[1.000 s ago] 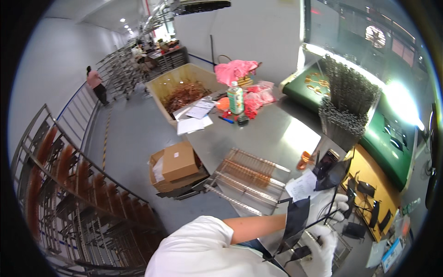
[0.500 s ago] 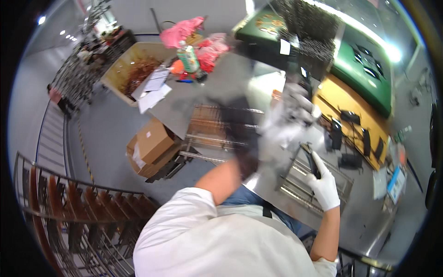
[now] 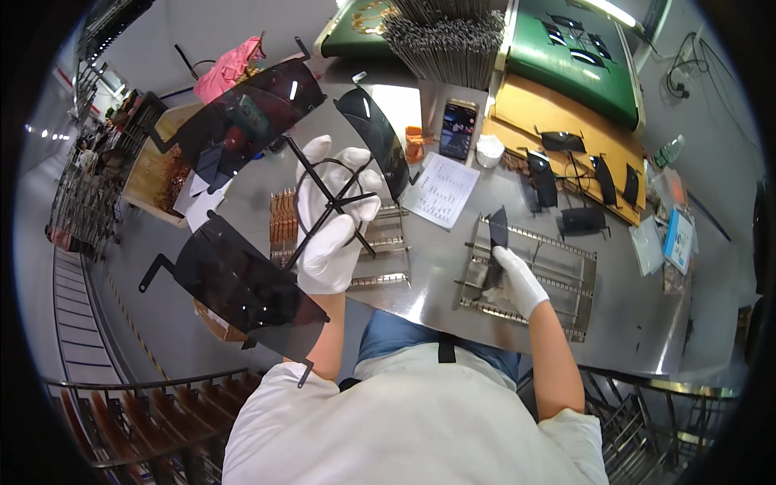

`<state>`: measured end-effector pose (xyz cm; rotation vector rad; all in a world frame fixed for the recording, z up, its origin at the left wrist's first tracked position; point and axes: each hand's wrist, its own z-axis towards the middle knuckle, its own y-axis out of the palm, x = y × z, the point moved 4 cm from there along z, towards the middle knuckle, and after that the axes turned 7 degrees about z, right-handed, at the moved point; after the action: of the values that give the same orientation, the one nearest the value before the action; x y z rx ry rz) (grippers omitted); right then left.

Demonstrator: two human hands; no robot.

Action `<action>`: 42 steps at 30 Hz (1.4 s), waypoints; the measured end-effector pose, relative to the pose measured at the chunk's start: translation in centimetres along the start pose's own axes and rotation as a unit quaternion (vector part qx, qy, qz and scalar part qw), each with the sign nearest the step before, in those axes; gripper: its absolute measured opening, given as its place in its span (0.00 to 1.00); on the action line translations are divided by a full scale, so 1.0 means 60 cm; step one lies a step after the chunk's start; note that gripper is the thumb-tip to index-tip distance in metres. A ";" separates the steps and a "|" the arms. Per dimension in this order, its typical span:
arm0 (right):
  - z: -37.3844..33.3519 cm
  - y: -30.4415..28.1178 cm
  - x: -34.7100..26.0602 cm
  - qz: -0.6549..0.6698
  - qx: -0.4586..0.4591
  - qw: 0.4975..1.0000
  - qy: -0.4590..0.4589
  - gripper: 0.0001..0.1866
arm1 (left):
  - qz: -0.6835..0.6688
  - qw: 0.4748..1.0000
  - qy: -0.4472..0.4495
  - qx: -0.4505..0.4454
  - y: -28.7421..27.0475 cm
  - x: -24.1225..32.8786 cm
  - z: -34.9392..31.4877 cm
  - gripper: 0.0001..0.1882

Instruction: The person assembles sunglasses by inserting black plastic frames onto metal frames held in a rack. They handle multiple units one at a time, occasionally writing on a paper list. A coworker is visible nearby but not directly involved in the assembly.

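Note:
My left hand [image 3: 325, 250], in a white glove, is closed around the black hub of a moulded sprue [image 3: 333, 204]. Dark tinted lenses [image 3: 242, 283] with hooked tabs spread out from it, raised close in front of me. In a white glove too, my right hand [image 3: 521, 284] pinches a single dark lens [image 3: 496, 234] by its lower part. That lens stands roughly upright at the left side of a metal slotted rack [image 3: 586, 287]; whether it sits in a slot, I cannot tell. Behind my left hand, a second rack [image 3: 388, 280] holds brown pieces.
Several dark lens pieces [image 3: 602, 182] lie on a yellow board [image 3: 517, 101] at the right. A written sheet [image 3: 440, 190], a phone [image 3: 458, 129] and a white cup [image 3: 490, 151] are mid-table. Behind stand thin metal rods [image 3: 444, 40] and a green conveyor belt [image 3: 558, 56].
The view has turned. My left hand, blurred earlier near the table's middle, is now further left with the sprue held up. My right hand keeps its lens at the rack.

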<state>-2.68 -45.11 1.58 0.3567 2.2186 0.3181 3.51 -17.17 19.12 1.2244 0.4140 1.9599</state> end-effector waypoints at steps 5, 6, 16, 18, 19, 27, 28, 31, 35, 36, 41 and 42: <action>-0.019 0.017 -0.008 -0.038 -0.019 0.998 0.047 0.15 | 0.024 1.000 -0.013 -0.014 0.002 -0.005 -0.012 0.52; -0.023 0.018 -0.010 -0.029 -0.017 0.998 0.048 0.15 | 0.031 0.999 -0.015 -0.012 0.005 -0.010 -0.013 0.51; -0.040 0.078 -0.060 -0.609 0.195 0.740 -0.207 0.56 | 0.031 0.996 -0.076 -0.026 0.051 -0.087 -0.001 0.48; -0.065 0.096 -0.086 -0.643 0.214 0.610 -0.409 0.58 | 0.050 0.994 -0.090 -0.039 0.066 -0.103 0.002 0.47; -0.090 0.110 -0.113 -0.608 0.195 0.613 -0.466 0.58 | 0.066 0.991 -0.095 -0.062 0.073 -0.104 0.000 0.45; -0.165 0.135 -0.132 -0.015 -0.181 0.969 -0.167 0.31 | -0.289 0.891 -0.350 0.012 -0.039 -0.184 -0.059 0.22; -0.158 0.124 -0.127 -0.075 -0.112 0.974 -0.181 0.30 | -0.259 0.908 -0.323 -0.056 -0.013 -0.145 -0.043 0.27; -0.125 0.037 -0.101 -0.042 0.020 0.990 -0.134 0.16 | -0.146 0.953 -0.151 -0.219 0.030 -0.059 -0.008 0.42; -0.055 -0.017 -0.030 0.014 0.085 0.991 -0.104 0.20 | -0.090 0.977 -0.151 -0.120 -0.004 -0.026 -0.023 0.45; -0.037 -0.019 -0.017 0.010 0.061 0.996 -0.072 0.33 | -0.077 0.978 -0.157 -0.115 -0.004 -0.036 -0.028 0.45; 0.039 -0.032 0.030 -0.075 0.068 0.994 -0.047 0.36 | -0.072 0.977 -0.165 -0.116 0.002 -0.050 -0.026 0.44; 0.052 -0.029 0.036 -0.102 0.065 0.992 -0.036 0.37 | -0.070 0.977 -0.165 -0.114 0.003 -0.052 -0.025 0.44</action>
<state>-1.77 -45.63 -2.44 0.2051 2.1886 0.0495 2.84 -19.43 16.60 1.3029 0.0992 1.5975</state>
